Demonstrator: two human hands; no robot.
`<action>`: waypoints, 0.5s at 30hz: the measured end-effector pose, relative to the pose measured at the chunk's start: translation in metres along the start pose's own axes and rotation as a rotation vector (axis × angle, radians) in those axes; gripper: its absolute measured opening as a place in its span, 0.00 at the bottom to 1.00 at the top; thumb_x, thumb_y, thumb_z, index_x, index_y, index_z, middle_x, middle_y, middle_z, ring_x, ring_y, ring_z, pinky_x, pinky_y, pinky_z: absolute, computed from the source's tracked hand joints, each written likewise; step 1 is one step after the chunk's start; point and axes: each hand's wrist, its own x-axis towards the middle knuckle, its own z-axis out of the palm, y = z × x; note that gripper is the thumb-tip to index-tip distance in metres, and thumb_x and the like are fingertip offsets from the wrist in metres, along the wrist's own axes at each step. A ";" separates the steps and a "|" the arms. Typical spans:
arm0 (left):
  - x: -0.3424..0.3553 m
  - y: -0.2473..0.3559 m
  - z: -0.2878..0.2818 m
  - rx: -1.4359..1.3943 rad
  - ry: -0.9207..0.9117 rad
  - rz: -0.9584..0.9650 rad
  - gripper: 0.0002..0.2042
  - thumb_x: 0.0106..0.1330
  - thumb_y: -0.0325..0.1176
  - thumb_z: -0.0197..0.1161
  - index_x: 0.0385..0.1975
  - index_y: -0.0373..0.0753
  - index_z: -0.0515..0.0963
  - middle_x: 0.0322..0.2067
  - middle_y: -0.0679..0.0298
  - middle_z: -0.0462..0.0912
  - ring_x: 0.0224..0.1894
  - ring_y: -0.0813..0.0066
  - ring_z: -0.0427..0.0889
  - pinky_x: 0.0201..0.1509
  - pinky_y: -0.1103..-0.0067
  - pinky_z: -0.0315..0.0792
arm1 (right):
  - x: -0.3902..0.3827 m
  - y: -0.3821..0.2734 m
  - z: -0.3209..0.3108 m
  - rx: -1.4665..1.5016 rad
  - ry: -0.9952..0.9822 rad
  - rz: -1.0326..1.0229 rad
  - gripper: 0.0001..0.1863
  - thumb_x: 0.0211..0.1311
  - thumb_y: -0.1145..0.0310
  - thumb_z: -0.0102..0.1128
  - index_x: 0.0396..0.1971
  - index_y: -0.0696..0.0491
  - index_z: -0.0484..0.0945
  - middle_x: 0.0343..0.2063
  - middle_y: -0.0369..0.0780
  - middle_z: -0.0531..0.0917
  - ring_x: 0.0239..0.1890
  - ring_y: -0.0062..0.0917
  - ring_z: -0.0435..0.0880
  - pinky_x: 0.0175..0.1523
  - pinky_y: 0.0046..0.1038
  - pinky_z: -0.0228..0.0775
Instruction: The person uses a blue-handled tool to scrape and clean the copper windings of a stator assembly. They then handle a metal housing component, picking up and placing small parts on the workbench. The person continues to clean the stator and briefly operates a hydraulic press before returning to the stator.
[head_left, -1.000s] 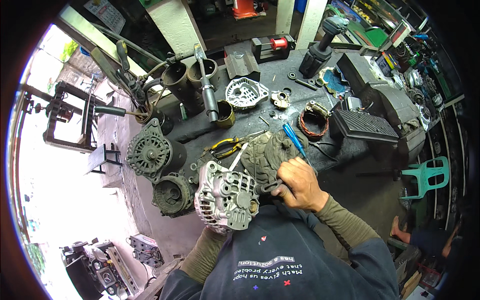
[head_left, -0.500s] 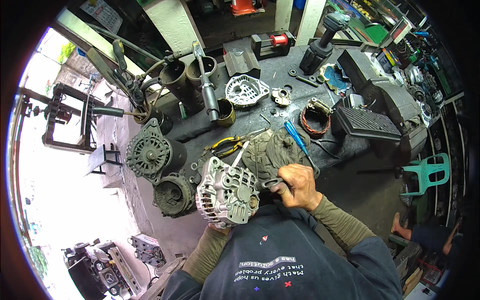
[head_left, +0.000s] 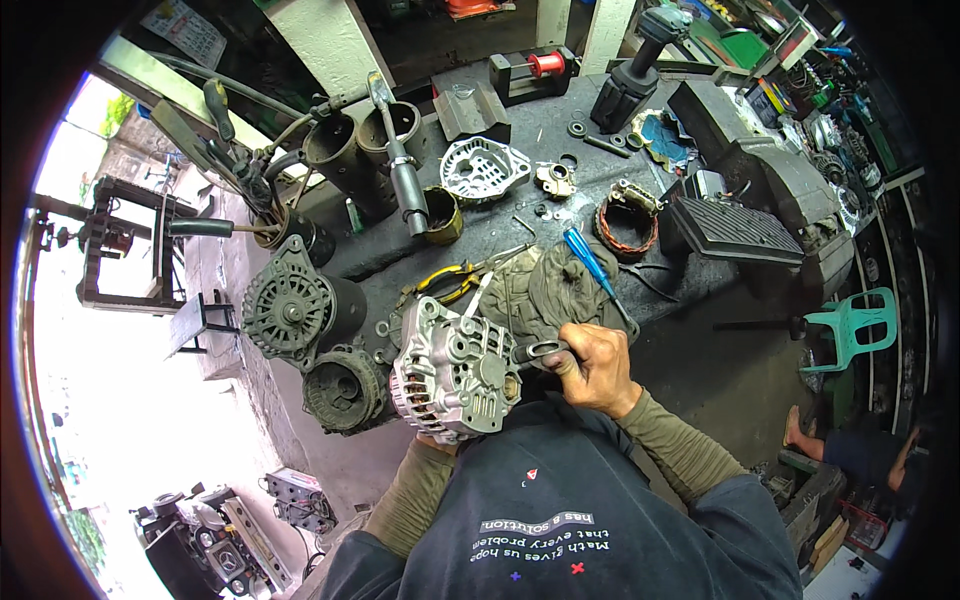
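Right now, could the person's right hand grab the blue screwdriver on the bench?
Probably yes, though not at once. The blue screwdriver lies in the open just beyond the right hand, with nothing on top of it. But that hand is already gripping a dark tool against the silver alternator, so it would have to let go first.

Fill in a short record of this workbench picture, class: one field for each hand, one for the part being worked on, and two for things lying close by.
Left hand: mostly hidden under the silver alternator, supporting it from below
Right hand: grip closed on a dark wrench set against the alternator's side
Part worked on: silver alternator, at the near edge of the bench
Close by, left: two dark, dirty alternators
Close by, behind: grey rag, blue-handled screwdriver, yellow-handled pliers
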 end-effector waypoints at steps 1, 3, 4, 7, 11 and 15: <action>0.001 -0.002 0.001 -0.020 0.070 0.036 0.34 0.79 0.65 0.46 0.70 0.43 0.71 0.60 0.48 0.81 0.53 0.45 0.83 0.49 0.49 0.82 | 0.000 -0.001 0.000 0.007 -0.010 0.015 0.23 0.69 0.49 0.68 0.24 0.53 0.78 0.18 0.43 0.76 0.21 0.43 0.79 0.27 0.40 0.67; 0.006 -0.003 0.005 -0.088 0.148 0.084 0.34 0.79 0.65 0.45 0.71 0.43 0.71 0.61 0.48 0.80 0.56 0.44 0.83 0.51 0.48 0.82 | 0.000 -0.001 0.001 -0.006 -0.009 0.049 0.23 0.70 0.49 0.68 0.23 0.52 0.79 0.18 0.43 0.76 0.21 0.43 0.80 0.26 0.40 0.67; 0.006 -0.004 0.007 -0.135 0.131 0.075 0.34 0.79 0.64 0.45 0.72 0.43 0.70 0.63 0.48 0.79 0.58 0.44 0.82 0.53 0.48 0.82 | -0.001 -0.002 0.001 0.013 -0.005 0.056 0.23 0.70 0.49 0.68 0.23 0.52 0.79 0.18 0.43 0.77 0.21 0.43 0.80 0.26 0.40 0.67; 0.005 -0.006 0.013 -0.201 0.118 0.075 0.34 0.80 0.63 0.44 0.73 0.43 0.69 0.67 0.48 0.76 0.64 0.44 0.80 0.59 0.49 0.82 | -0.002 -0.002 0.003 0.030 0.008 0.080 0.22 0.71 0.50 0.67 0.23 0.52 0.79 0.17 0.43 0.77 0.21 0.44 0.80 0.26 0.41 0.66; 0.005 -0.003 0.022 -0.006 0.040 0.095 0.33 0.80 0.59 0.47 0.75 0.44 0.66 0.69 0.51 0.75 0.67 0.50 0.78 0.66 0.53 0.80 | -0.004 -0.003 0.007 0.026 0.013 0.108 0.21 0.70 0.52 0.68 0.24 0.52 0.80 0.17 0.44 0.77 0.19 0.44 0.79 0.26 0.40 0.66; 0.007 -0.006 0.036 0.443 -0.043 0.269 0.34 0.75 0.45 0.63 0.77 0.43 0.60 0.69 0.56 0.75 0.68 0.61 0.78 0.69 0.61 0.79 | -0.003 -0.002 0.008 0.049 0.040 0.116 0.20 0.70 0.54 0.69 0.24 0.53 0.79 0.17 0.44 0.77 0.18 0.45 0.78 0.25 0.41 0.65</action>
